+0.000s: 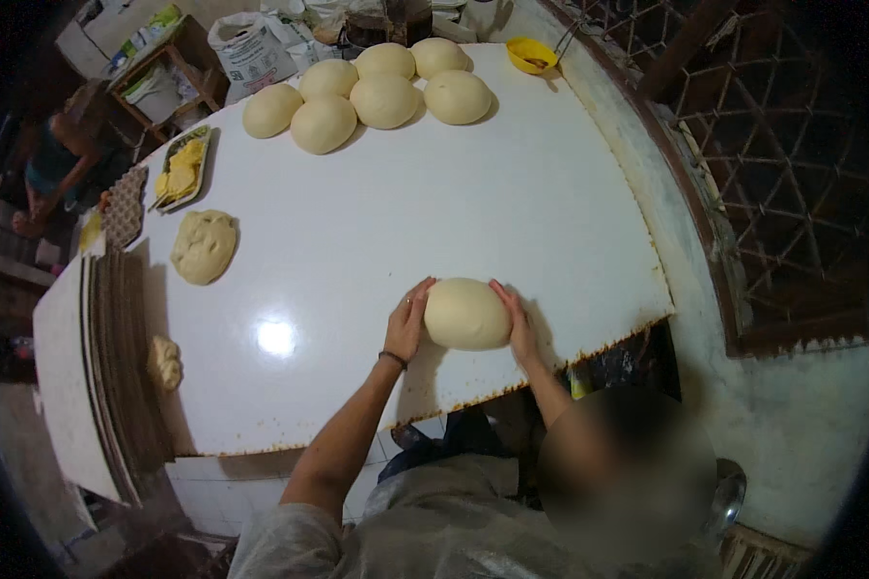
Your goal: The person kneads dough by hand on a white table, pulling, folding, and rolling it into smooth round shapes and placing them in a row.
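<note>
A large, smooth, pale ball of dough (467, 315) rests on the white table near its front edge, a little right of the middle. My left hand (410, 318) cups its left side and my right hand (518, 323) its right side, so the dough is held between both palms. A dark bracelet circles my left wrist. Farther left on the table lies a rougher lump of dough (205, 248), with a small scrap of dough (165, 363) by the left edge.
Several smooth dough balls (384, 100) sit along the far edge. A yellow bowl (531, 56) stands far right; a tray of yellow fat (182, 170) and an egg carton (124, 208) lie left. Stacked boards (82, 372) lean at the left edge. Beyond them a person (58, 159) sits.
</note>
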Demonstrator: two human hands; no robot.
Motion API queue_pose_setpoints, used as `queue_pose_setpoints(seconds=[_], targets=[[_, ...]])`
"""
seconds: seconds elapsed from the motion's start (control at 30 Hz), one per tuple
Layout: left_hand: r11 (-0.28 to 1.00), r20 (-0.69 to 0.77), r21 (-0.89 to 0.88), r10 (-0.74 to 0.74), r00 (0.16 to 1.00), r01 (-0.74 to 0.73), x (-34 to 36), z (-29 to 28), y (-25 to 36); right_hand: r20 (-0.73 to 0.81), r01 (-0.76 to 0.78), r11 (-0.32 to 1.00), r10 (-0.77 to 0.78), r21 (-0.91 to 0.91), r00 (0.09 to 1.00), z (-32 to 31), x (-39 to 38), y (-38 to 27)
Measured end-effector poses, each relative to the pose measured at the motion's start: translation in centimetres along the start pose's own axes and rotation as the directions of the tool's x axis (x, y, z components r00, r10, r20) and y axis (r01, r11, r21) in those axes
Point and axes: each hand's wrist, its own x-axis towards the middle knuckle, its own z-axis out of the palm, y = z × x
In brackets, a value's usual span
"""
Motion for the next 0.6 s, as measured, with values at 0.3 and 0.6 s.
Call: queue_pose_setpoints(seconds=[0.3, 0.6], targets=[[0.763, -0.179, -0.630, -0.321, 0.930, 0.142, 4.2, 6.3, 5.0, 0.560, -0.626, 0.520, 0.303, 0.582, 0.772, -0.6, 16.4, -5.4], [0.841, -0.431, -0.377, -0.531, 0.730, 0.388, 6.7, -8.4, 1.7, 0.591, -0.060, 0.991, 0.117, -0.116, 0.798, 12.9, 27.3, -9.0]])
